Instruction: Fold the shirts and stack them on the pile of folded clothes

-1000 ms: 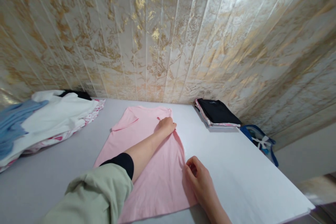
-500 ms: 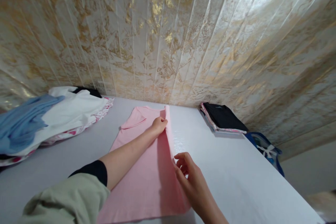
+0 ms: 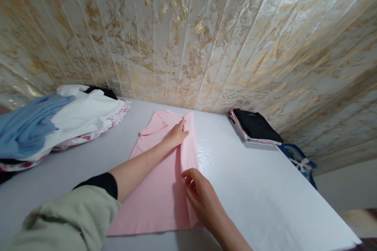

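Note:
A pink shirt lies flat on the white table, one sleeve folded inward at its upper left. Its right side is lifted and partly turned over toward the middle. My left hand reaches across the shirt and pinches that folded side near the top. Lower down, my right hand grips the same edge between thumb and fingers. Part of the shirt's lower right is hidden behind my right hand and forearm.
A loose heap of clothes, blue, white and patterned, lies on the left of the table. Folded garments with a black one on top sit at the back right. Beside them is a blue-edged bag. A gold-patterned wall covering rises behind.
Both hands have carried the shirt's right edge leftward, over its middle, so a wider folded strip shows. The camera view has shifted slightly.

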A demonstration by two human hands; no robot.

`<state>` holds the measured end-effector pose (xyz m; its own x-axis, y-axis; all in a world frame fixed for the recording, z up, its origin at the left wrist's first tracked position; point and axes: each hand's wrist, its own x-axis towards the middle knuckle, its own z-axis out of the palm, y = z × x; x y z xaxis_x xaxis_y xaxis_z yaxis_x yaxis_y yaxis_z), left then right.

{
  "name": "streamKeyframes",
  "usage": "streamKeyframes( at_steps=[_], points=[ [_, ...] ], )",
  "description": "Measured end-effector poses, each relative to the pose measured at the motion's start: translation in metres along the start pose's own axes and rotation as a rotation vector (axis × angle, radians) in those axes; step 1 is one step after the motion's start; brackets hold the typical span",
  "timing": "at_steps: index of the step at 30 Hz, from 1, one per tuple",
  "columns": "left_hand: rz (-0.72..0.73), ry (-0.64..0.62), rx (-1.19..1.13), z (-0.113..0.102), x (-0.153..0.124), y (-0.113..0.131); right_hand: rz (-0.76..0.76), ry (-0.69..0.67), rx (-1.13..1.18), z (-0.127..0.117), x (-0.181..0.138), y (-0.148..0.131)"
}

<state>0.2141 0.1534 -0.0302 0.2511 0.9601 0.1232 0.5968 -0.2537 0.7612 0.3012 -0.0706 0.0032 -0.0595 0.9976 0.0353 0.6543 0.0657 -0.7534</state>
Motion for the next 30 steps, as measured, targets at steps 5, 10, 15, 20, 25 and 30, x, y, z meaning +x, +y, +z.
streamKeyframes(
  at_steps=[5, 10, 15, 20, 25, 30],
  points=[
    [0.115, -0.043, 0.038, 0.002, -0.004, -0.009, -0.020, -0.021, -0.072, 0.007, 0.001, -0.002],
    [0.162, -0.049, 0.064, 0.005, -0.002, -0.018, -0.053, -0.076, 0.009, -0.001, -0.002, 0.001],
    [0.196, -0.041, 0.099, 0.006, -0.002, -0.019, -0.143, 0.016, -0.170, -0.006, -0.004, 0.015],
    [0.210, 0.000, 0.165, 0.000, -0.017, -0.005, -0.222, -0.082, -0.463, 0.014, -0.016, 0.022],
    [0.342, -0.021, 0.276, -0.006, -0.045, 0.010, -0.206, -0.146, -0.474, 0.000, -0.013, 0.021],
    [0.411, -0.152, 0.386, -0.004, -0.064, -0.006, -0.127, -0.049, -0.490, -0.017, 0.039, 0.028]
  ],
)
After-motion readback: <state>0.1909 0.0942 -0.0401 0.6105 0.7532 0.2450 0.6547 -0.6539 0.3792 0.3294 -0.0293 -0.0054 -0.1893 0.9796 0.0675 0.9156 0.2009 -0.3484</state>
